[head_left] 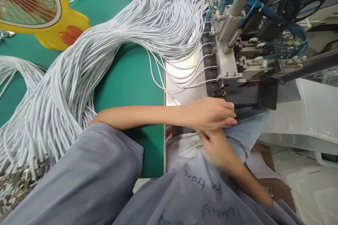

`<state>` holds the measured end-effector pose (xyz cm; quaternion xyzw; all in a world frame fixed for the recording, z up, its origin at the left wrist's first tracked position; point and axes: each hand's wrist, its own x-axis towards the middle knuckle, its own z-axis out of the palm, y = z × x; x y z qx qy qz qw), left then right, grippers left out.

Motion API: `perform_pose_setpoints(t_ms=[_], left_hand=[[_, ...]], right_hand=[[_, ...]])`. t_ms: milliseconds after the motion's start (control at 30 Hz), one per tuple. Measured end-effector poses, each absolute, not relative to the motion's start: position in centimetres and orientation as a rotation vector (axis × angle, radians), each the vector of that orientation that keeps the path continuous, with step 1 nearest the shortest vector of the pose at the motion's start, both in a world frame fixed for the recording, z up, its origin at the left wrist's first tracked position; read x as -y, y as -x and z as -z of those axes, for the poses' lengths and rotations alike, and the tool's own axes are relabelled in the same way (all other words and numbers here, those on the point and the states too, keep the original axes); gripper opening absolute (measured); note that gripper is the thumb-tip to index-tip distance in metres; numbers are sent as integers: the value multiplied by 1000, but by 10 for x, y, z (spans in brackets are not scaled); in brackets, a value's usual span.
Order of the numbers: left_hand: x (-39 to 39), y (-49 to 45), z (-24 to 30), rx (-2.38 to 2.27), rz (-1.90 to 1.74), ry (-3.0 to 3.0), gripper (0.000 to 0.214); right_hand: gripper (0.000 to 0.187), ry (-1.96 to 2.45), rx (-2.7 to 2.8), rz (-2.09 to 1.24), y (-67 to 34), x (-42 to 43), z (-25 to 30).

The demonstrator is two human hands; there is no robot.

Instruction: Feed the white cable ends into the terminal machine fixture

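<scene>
My left hand (211, 112) reaches across my body to the front edge of the machine (237, 42), fingers curled together by its black fixture row (211, 66); what they hold, if anything, is hidden. Just below it, my right hand (215, 146) is smeared by motion over my grey shirt, and its fingers cannot be read. A big bundle of white cables (87, 66) lies on the green mat (132, 81). Its stripped ends fan toward the machine, and a few loose cables (185, 77) are plugged into the fixture slots.
A yellow electric swatter (34, 7) lies at the far left of the mat. Metal connectors (18, 182) cluster at the cables' near ends. The machine carries blue air hoses (277, 24) and cylinders. White plastic bins (303, 137) stand at the right, below the machine.
</scene>
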<state>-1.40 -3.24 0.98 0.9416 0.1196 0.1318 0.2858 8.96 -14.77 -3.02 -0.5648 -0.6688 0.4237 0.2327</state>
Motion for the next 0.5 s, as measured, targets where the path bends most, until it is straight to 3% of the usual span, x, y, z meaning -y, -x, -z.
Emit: perform_pose_setpoints(t_ms=[167,300,500], left_hand=[[30,16,-7,-332,-416,-2188,28],[23,12,0,-389,-552,-1968,21],[24,10,-6,-485,-613,-1891,18]], right_hand=[[8,1600,1358,-943,-153,131,10],[13,1387,1012,-962,-157,120,10],[6,1302,985,-824,-139,111,15]])
